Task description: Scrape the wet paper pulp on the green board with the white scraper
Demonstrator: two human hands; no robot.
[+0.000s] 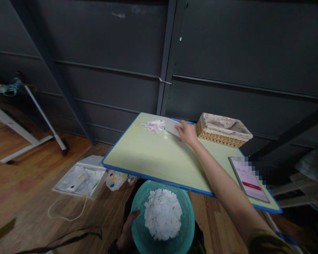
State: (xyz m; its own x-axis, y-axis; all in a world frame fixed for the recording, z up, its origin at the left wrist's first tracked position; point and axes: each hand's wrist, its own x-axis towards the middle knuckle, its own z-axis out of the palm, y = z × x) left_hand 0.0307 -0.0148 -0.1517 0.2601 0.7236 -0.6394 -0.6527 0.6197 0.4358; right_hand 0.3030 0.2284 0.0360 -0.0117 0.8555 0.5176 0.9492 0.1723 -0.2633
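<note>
My right hand reaches across the green table and grips a white card set on edge against the tabletop. Just left of the card lies a small heap of paper scraps, with a few loose bits beside it. Below the table's near edge, my left hand holds the rim of a teal plastic basket. A mound of white paper scraps fills the basket's middle.
A wicker basket with cloth lining stands at the table's back right. A tablet with a lit screen lies at the right edge. On the wooden floor to the left sit an open white box and a cable. A dark wall stands behind.
</note>
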